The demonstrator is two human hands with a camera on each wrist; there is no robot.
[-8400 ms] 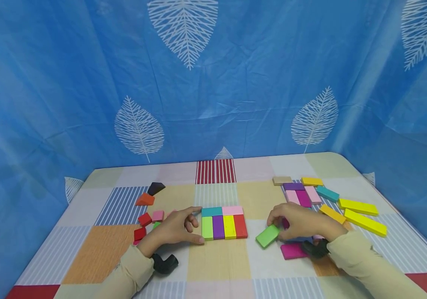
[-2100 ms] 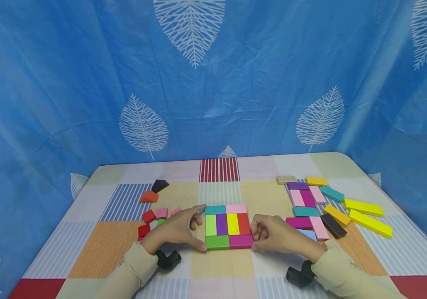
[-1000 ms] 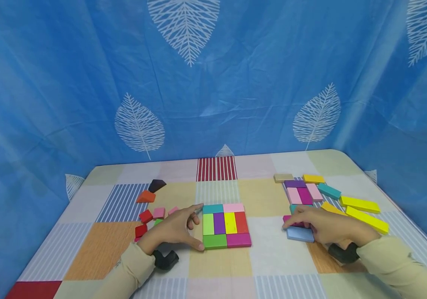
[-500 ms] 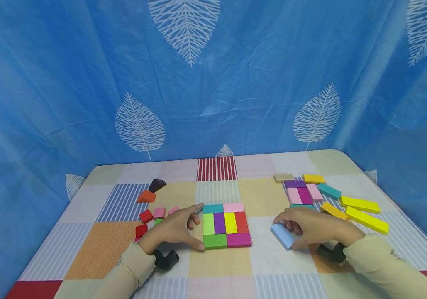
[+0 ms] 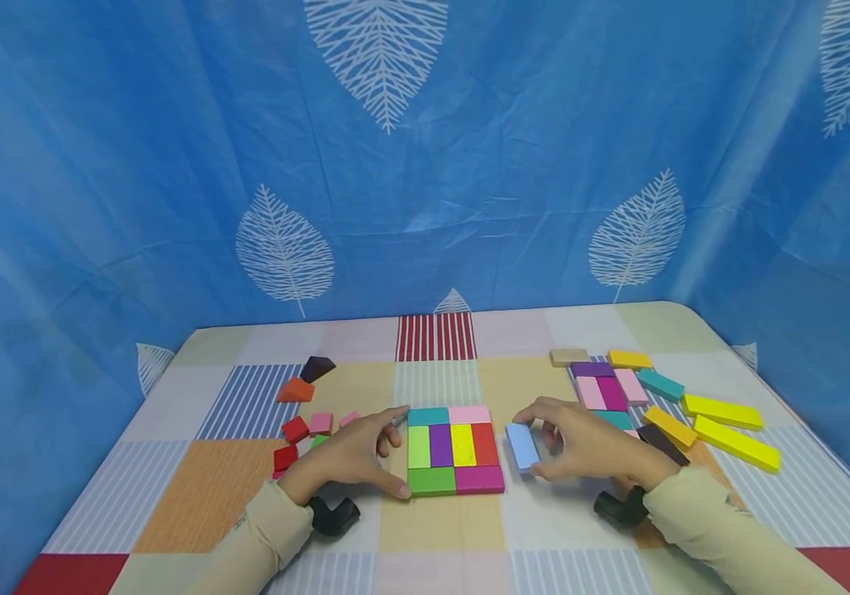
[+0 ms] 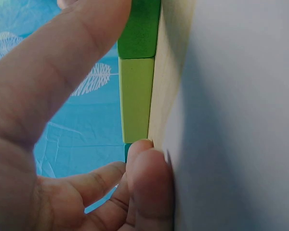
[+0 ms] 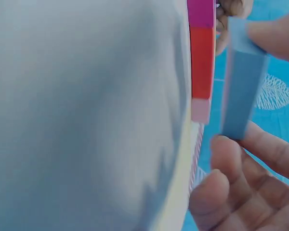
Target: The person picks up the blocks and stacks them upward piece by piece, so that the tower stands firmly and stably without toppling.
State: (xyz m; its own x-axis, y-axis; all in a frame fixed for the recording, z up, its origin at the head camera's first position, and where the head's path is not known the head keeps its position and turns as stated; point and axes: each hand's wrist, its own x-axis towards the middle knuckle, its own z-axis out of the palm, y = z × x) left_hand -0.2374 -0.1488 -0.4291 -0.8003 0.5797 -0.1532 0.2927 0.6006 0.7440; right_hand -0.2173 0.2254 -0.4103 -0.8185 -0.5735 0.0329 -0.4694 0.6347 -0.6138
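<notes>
A flat rectangle of coloured wooden blocks (image 5: 463, 446) lies mid-table: teal and pink at the back, lime, purple, yellow and red upright in the middle, green and magenta in front. My left hand (image 5: 353, 454) rests at its left side, index fingertip at the teal block's corner and thumb at the green block (image 6: 139, 29); the other fingers are bent and hold nothing. My right hand (image 5: 581, 438) pinches a light blue block (image 5: 523, 447) by its two ends, thumb in front and fingers behind. In the right wrist view this block (image 7: 243, 86) is raised above the table, beside the red block (image 7: 202, 62).
Right of the rectangle lie loose blocks: purple, pink, teal, a black block (image 5: 662, 442) partly behind my right hand, and long yellow blocks (image 5: 737, 444). On the left are red cubes (image 5: 286, 458), an orange piece (image 5: 296, 390) and a black wedge (image 5: 316, 368).
The green and magenta blocks have joined the front row since the earliest frame. My right hand has picked up the light blue block from the right and brought it left, turned lengthwise. The left hand stays.
</notes>
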